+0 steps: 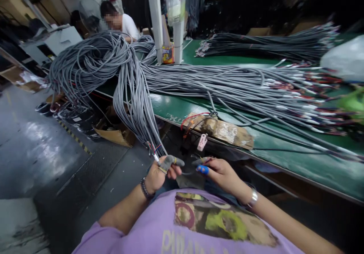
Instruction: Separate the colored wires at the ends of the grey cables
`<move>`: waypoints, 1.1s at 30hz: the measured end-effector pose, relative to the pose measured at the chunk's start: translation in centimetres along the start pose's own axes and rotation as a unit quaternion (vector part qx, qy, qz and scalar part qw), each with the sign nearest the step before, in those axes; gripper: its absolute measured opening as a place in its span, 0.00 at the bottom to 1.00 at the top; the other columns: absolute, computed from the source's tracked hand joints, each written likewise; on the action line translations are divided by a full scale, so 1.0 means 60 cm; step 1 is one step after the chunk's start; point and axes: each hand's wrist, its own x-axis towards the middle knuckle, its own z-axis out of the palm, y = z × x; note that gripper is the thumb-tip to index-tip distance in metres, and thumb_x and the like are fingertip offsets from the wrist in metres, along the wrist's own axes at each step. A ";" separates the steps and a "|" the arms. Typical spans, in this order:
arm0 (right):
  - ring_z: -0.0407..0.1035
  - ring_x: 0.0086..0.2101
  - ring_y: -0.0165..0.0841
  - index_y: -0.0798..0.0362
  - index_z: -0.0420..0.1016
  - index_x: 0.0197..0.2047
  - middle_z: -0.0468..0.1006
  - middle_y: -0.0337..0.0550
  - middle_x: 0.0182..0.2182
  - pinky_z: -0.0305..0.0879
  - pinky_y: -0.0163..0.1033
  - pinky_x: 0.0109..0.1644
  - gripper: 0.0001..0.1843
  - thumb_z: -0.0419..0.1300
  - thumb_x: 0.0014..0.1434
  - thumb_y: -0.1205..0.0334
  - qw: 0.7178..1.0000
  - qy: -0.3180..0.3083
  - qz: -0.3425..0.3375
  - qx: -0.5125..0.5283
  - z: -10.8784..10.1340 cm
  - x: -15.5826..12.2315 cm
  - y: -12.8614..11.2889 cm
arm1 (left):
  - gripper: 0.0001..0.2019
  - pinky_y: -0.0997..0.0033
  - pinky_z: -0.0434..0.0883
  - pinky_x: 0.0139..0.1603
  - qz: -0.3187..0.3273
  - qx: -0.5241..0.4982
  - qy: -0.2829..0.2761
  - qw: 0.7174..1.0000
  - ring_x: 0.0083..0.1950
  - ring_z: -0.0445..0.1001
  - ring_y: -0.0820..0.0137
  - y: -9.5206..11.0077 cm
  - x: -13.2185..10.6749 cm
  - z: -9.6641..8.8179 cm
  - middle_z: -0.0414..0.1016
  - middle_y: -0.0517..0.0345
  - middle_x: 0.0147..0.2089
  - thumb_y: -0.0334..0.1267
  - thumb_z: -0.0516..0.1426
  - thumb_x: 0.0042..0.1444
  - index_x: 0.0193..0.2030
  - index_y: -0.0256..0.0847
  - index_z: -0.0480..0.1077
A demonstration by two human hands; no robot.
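A hanging bundle of grey cables (139, 106) drops over the table edge toward my left hand (160, 174). Grey covers wrap its thumb and finger, and its fingers close around a grey cable whose white collar (156, 157) and thin coloured wires show just above the hand. To the right, my right hand (220, 172) is in a pinch, with blue tape on one digit and a grey cover on another. Thin, dark reddish strands seem to lie at its fingertips, too small to make out. A short gap separates the two hands.
Many grey cables (199, 79) lie along the green table (284, 148), white-collared ends at right. A taped cardboard strip (227, 132) and pink clip (202, 142) sit at its edge. Behind are a white post (178, 38), dark cables (261, 45) and a co-worker (129, 26).
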 end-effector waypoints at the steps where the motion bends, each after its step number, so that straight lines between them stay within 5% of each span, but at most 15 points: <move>1: 0.65 0.22 0.31 0.53 0.73 0.20 0.72 0.43 0.18 0.64 0.37 0.27 0.29 0.55 0.58 0.38 1.000 0.000 0.004 0.006 0.007 0.003 -0.001 | 0.24 0.74 0.70 0.34 0.041 0.024 0.029 0.998 0.35 0.75 0.71 0.007 0.008 0.016 0.80 0.48 0.38 0.57 0.52 0.59 0.42 0.37 0.77; 2: 0.65 0.22 0.31 0.53 0.74 0.21 0.73 0.43 0.19 0.64 0.36 0.27 0.29 0.54 0.59 0.38 1.000 -0.008 0.010 0.021 0.012 0.006 -0.001 | 0.21 0.71 0.71 0.45 0.072 0.039 0.038 0.996 0.46 0.75 0.66 0.012 0.016 0.032 0.79 0.48 0.47 0.54 0.54 0.60 0.47 0.39 0.76; 4: 0.66 0.23 0.31 0.54 0.74 0.24 0.74 0.43 0.20 0.64 0.36 0.28 0.29 0.52 0.60 0.38 0.997 -0.020 0.020 0.068 0.016 0.005 -0.003 | 0.22 0.67 0.69 0.53 0.083 0.034 0.008 0.996 0.53 0.73 0.63 0.017 0.029 0.058 0.76 0.48 0.51 0.52 0.56 0.59 0.53 0.41 0.73; 7: 0.65 0.24 0.29 0.54 0.75 0.27 0.75 0.41 0.23 0.63 0.35 0.29 0.24 0.57 0.58 0.41 0.989 0.006 0.042 0.139 0.017 -0.004 -0.008 | 0.24 0.70 0.72 0.38 0.027 0.033 -0.075 0.996 0.37 0.76 0.67 0.009 0.039 0.081 0.78 0.49 0.42 0.53 0.55 0.59 0.56 0.39 0.70; 10: 0.60 0.22 0.26 0.55 0.75 0.30 0.73 0.38 0.23 0.59 0.33 0.27 0.21 0.65 0.51 0.43 0.966 0.070 0.111 0.221 0.018 -0.011 -0.009 | 0.23 0.76 0.65 0.22 -0.022 0.069 -0.107 0.992 0.20 0.68 0.75 -0.004 0.040 0.090 0.75 0.57 0.27 0.52 0.55 0.59 0.53 0.38 0.69; 14: 0.54 0.19 0.23 0.55 0.71 0.27 0.68 0.35 0.20 0.53 0.32 0.23 0.21 0.69 0.44 0.46 0.898 0.159 0.213 0.352 0.010 -0.005 0.006 | 0.18 0.80 0.59 0.16 -0.046 0.097 -0.084 0.991 0.16 0.61 0.80 -0.013 0.035 0.095 0.71 0.64 0.24 0.51 0.61 0.53 0.40 0.38 0.68; 18: 0.50 0.19 0.21 0.53 0.67 0.28 0.63 0.30 0.20 0.53 0.30 0.23 0.20 0.70 0.43 0.49 0.837 0.269 0.197 0.433 -0.011 -0.002 0.026 | 0.18 0.81 0.53 0.13 -0.088 0.052 -0.022 0.994 0.13 0.61 0.81 -0.020 0.032 0.088 0.67 0.68 0.20 0.54 0.59 0.54 0.33 0.40 0.63; 21: 0.55 0.20 0.22 0.54 0.70 0.32 0.67 0.34 0.23 0.56 0.32 0.25 0.20 0.70 0.45 0.48 0.873 0.159 0.214 0.409 -0.006 -0.008 0.026 | 0.19 0.81 0.56 0.14 -0.094 -0.015 0.022 0.995 0.15 0.66 0.79 -0.026 0.033 0.082 0.70 0.65 0.22 0.54 0.60 0.52 0.32 0.39 0.64; 24: 0.63 0.26 0.26 0.54 0.72 0.35 0.74 0.39 0.29 0.60 0.33 0.29 0.22 0.70 0.45 0.46 0.923 0.063 0.185 0.330 0.014 -0.009 0.013 | 0.20 0.81 0.61 0.16 -0.098 -0.038 0.008 0.994 0.18 0.70 0.77 -0.030 0.033 0.082 0.72 0.62 0.23 0.54 0.61 0.50 0.31 0.38 0.65; 28: 0.67 0.28 0.30 0.54 0.72 0.30 0.74 0.38 0.25 0.66 0.38 0.36 0.22 0.67 0.47 0.42 0.957 0.047 0.117 0.259 0.024 0.003 -0.002 | 0.19 0.78 0.67 0.20 -0.122 0.007 -0.043 0.992 0.20 0.73 0.75 -0.027 0.031 0.085 0.73 0.60 0.23 0.53 0.62 0.49 0.30 0.38 0.65; 33: 0.65 0.27 0.29 0.55 0.74 0.28 0.75 0.39 0.25 0.64 0.37 0.34 0.22 0.69 0.44 0.44 0.966 0.021 0.136 0.220 0.011 0.017 -0.011 | 0.16 0.80 0.63 0.17 -0.118 0.073 -0.058 0.989 0.18 0.70 0.76 -0.014 0.029 0.085 0.72 0.62 0.21 0.47 0.64 0.48 0.30 0.38 0.67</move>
